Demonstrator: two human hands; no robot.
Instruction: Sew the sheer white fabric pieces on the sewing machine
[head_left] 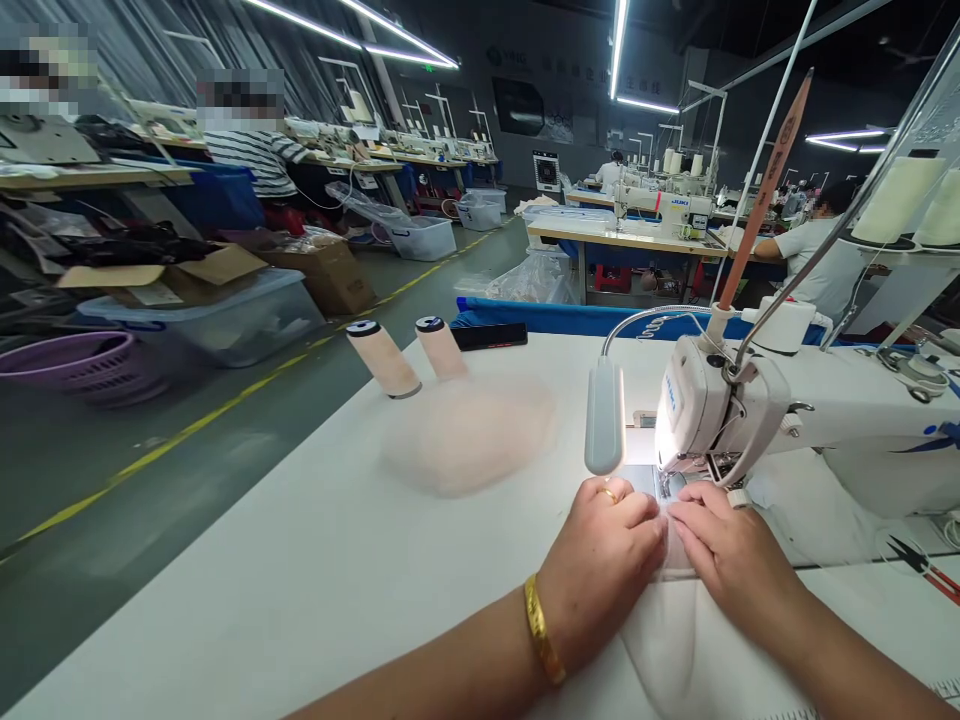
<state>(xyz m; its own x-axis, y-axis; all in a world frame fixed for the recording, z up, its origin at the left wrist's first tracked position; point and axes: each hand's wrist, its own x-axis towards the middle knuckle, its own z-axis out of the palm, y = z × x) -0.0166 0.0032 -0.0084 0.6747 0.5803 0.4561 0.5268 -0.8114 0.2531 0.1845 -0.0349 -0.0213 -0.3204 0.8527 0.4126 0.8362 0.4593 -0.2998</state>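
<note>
The left hand (604,568) and right hand (739,548) touch, partly hiding, pale fabric (678,552).

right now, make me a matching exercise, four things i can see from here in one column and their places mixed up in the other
Things
1. two thread cones
2. purple basket
3. gold bracelet
4. red-handled snips

Places
A. just behind the left hand
B. on the tabletop, at the picture's right edge
C. near the far left part of the tabletop
D. off the tabletop, at the picture's left edge

Right pairs: 1-C, 2-D, 3-A, 4-B
</note>
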